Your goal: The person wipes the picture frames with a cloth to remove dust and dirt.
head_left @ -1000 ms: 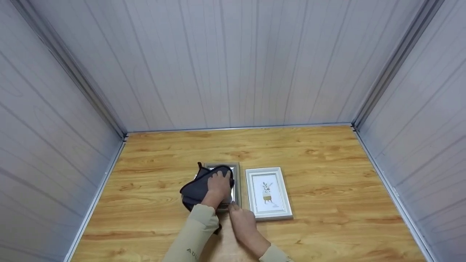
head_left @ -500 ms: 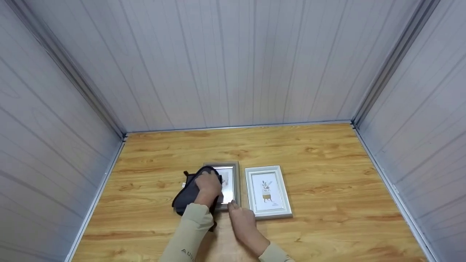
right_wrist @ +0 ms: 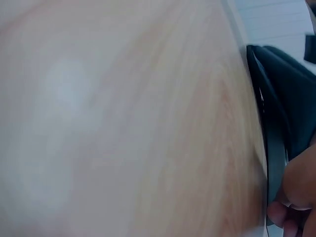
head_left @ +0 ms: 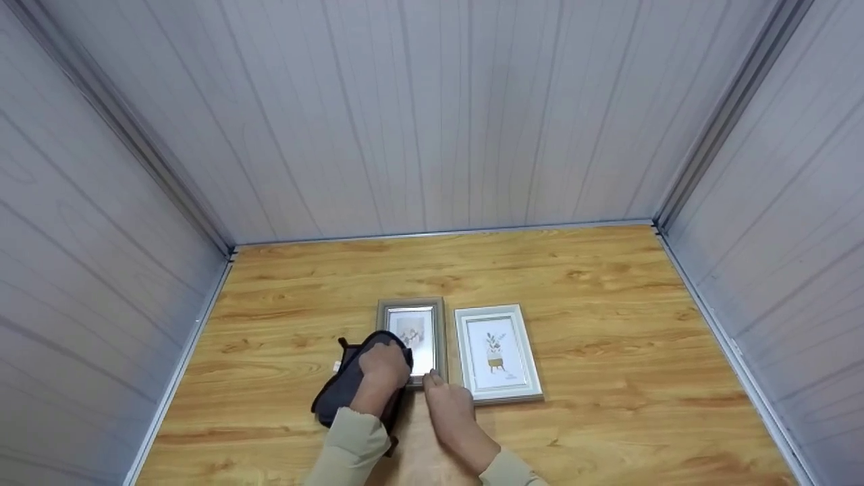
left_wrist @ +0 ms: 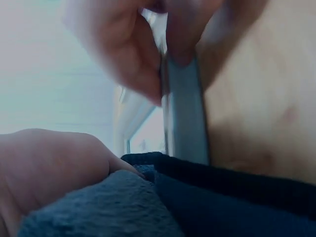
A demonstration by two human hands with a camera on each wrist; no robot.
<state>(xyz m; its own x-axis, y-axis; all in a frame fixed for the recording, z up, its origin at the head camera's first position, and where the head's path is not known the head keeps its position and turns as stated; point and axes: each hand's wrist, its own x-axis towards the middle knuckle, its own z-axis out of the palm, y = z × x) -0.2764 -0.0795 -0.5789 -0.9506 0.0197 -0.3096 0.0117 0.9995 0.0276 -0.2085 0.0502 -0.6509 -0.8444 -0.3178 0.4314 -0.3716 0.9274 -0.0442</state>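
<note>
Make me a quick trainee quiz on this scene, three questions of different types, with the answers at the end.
1. True or false: the left hand is holding the dark cloth.
2. Short answer: by its near edge, what is the right hand gripping?
3. Multiple choice: what does the white frame show inside?
A) Nothing at all
B) A leafy plant
C) Only writing

Key:
1. True
2. The gray frame
3. B
</note>
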